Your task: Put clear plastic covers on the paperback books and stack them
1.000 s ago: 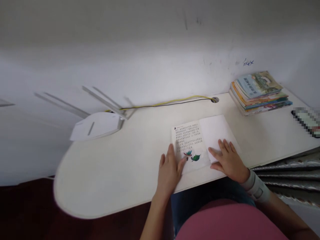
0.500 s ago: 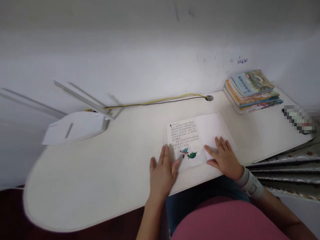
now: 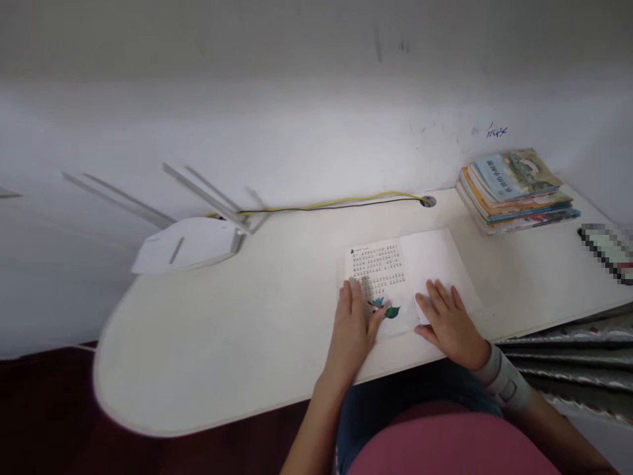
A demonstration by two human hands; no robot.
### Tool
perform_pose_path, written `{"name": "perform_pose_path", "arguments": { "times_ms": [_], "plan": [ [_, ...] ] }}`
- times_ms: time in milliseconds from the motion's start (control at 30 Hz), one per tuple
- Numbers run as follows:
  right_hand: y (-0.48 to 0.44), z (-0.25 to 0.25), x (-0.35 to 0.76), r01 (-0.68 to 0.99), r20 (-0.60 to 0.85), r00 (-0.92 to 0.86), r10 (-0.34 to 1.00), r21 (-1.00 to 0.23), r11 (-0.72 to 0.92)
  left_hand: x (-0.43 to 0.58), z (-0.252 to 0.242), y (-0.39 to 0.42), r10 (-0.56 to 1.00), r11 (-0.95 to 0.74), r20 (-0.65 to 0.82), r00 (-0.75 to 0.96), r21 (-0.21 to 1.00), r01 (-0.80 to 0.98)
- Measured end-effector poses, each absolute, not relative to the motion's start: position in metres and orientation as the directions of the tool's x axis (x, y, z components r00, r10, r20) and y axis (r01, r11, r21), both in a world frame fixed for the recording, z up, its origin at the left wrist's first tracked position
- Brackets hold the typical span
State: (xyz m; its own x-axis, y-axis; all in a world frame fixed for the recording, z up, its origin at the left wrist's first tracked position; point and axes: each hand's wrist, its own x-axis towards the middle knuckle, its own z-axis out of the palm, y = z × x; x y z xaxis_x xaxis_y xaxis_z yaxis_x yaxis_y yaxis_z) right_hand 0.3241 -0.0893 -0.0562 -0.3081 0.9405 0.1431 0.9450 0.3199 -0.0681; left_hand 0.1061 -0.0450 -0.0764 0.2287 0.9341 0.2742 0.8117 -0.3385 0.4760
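Note:
An open picture book [image 3: 435, 254] lies on the white desk [image 3: 222, 349], close to its front edge. Its left page carries printed text above a drawing of a blue-winged insect and a green leaf; the right page looks blank. My left hand [image 3: 352, 330] is over the left page's lower outer side, fingers stretched out, thumb reaching toward the drawing. Spread across the lower part of the right page is my right hand [image 3: 450, 323], palm down. A grey band [image 3: 504, 379] wraps the right wrist. Neither hand grips anything.
Thin books [image 3: 517, 188] are stacked at the back right. A blurred-out dark-edged device [image 3: 606, 251] lies at the right edge. A white router [image 3: 190, 247] with antennas stands at the left. Yellow and black cables [image 3: 336, 203] run along the wall to a desk hole [image 3: 428, 201].
My left hand has moved right, from beside the book onto the left page, covering some of the text and drawing. My right hand stays on the right page. The camera view has shifted left.

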Motion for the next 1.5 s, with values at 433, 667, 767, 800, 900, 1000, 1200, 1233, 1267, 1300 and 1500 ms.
{"name": "perform_pose_path", "arguments": {
  "times_ms": [433, 667, 767, 800, 900, 1000, 1200, 1233, 1267, 1300, 1500],
  "plan": [
    [-0.085, -0.064, 0.322, 0.949, 0.157, -0.298, 0.941, -0.054, 0.310, 0.097, -0.078, -0.047, 0.929, -0.347, 0.276, 0.244, 0.433, 0.832],
    [-0.086, -0.062, 0.325, 0.950, 0.136, -0.294, 0.946, -0.069, 0.305, 0.098, -0.078, -0.047, 0.935, -0.337, 0.264, 0.236, 0.459, 0.822],
    [-0.085, -0.060, 0.327, 0.950, 0.127, -0.295, 0.947, -0.069, 0.305, 0.098, -0.078, -0.047, 0.937, -0.332, 0.263, 0.230, 0.462, 0.822],
    [-0.085, -0.060, 0.327, 0.950, 0.126, -0.295, 0.947, -0.067, 0.305, 0.098, -0.078, -0.047, 0.937, -0.332, 0.265, 0.229, 0.459, 0.824],
    [-0.085, -0.059, 0.329, 0.949, 0.124, -0.300, 0.946, -0.062, 0.309, 0.099, -0.077, -0.046, 0.937, -0.330, 0.265, 0.230, 0.448, 0.831],
    [-0.085, -0.058, 0.331, 0.948, 0.122, -0.303, 0.945, -0.059, 0.311, 0.099, -0.077, -0.046, 0.934, -0.336, 0.267, 0.236, 0.434, 0.836],
    [-0.087, -0.059, 0.334, 0.948, 0.138, -0.296, 0.945, -0.076, 0.308, 0.098, -0.081, -0.045, 0.917, -0.371, 0.281, 0.281, 0.350, 0.860],
    [-0.087, -0.060, 0.334, 0.949, 0.140, -0.292, 0.946, -0.080, 0.305, 0.098, -0.081, -0.045, 0.915, -0.375, 0.284, 0.286, 0.337, 0.864],
    [-0.087, -0.060, 0.333, 0.951, 0.143, -0.286, 0.948, -0.083, 0.299, 0.099, -0.081, -0.045, 0.913, -0.378, 0.288, 0.290, 0.326, 0.866],
    [-0.087, -0.059, 0.331, 0.952, 0.147, -0.279, 0.949, -0.084, 0.293, 0.099, -0.082, -0.045, 0.910, -0.381, 0.291, 0.294, 0.317, 0.869],
    [-0.080, -0.053, 0.312, 0.925, 0.156, -0.357, 0.921, -0.078, 0.372, 0.098, -0.082, -0.045, 0.898, -0.403, 0.302, 0.320, 0.273, 0.874]
  ]
}}
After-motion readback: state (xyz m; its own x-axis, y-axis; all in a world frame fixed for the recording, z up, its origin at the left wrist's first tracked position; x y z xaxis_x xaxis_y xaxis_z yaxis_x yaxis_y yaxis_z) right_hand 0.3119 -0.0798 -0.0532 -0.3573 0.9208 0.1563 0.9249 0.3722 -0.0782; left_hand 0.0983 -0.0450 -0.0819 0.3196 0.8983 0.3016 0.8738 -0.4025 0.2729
